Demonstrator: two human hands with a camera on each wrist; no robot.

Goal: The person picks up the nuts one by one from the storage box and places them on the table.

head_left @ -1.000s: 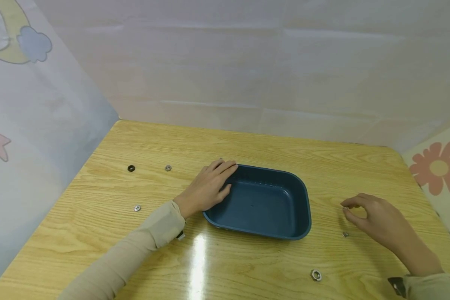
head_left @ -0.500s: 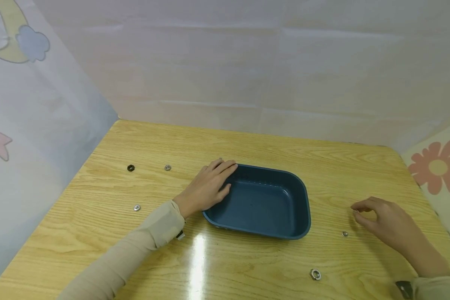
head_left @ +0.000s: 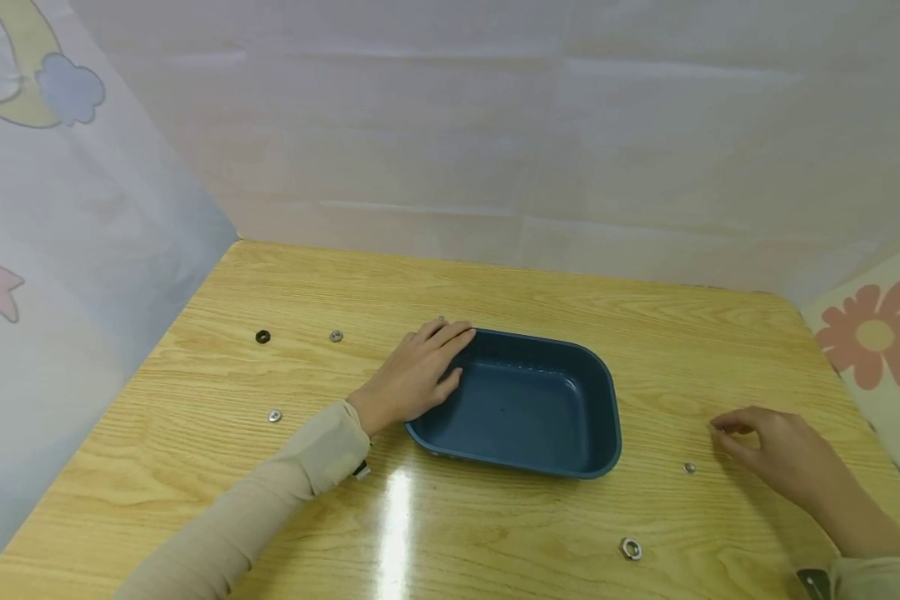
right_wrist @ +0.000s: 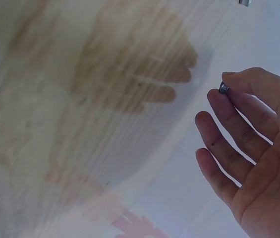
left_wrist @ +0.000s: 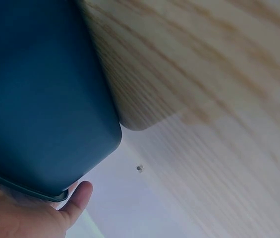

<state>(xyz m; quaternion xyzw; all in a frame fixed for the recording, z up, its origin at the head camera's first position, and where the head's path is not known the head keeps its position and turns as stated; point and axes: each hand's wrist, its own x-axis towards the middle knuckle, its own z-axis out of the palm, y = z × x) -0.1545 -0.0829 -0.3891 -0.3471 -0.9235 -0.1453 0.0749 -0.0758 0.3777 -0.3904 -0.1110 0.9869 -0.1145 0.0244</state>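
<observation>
A dark blue plastic basin [head_left: 506, 417] stands on the wooden table. My left hand [head_left: 412, 375] holds its left rim, the fingers over the far left corner and the thumb on the inner side. In the left wrist view that hand [left_wrist: 26, 218] is at the rim, beside the basin's outer wall [left_wrist: 45, 99]. To the right of the basin, just above the table, is my right hand [head_left: 780, 454]. Its thumb and index finger pinch a small metal nut [right_wrist: 223, 88], clearest in the right wrist view; the other fingers are loosely bent. A metal nut [head_left: 690, 468] lies near this hand.
A larger hex nut [head_left: 631, 549] lies near the front right. Left of the basin are a black nut [head_left: 262, 337] and two silver nuts, one farther back [head_left: 336, 336] and one nearer [head_left: 274, 416]. Printed cloth [head_left: 450, 150] hangs behind the table [head_left: 510, 542].
My right hand has moved right and slightly nearer to me, the small nut still pinched. The left hand and the basin have stayed in place.
</observation>
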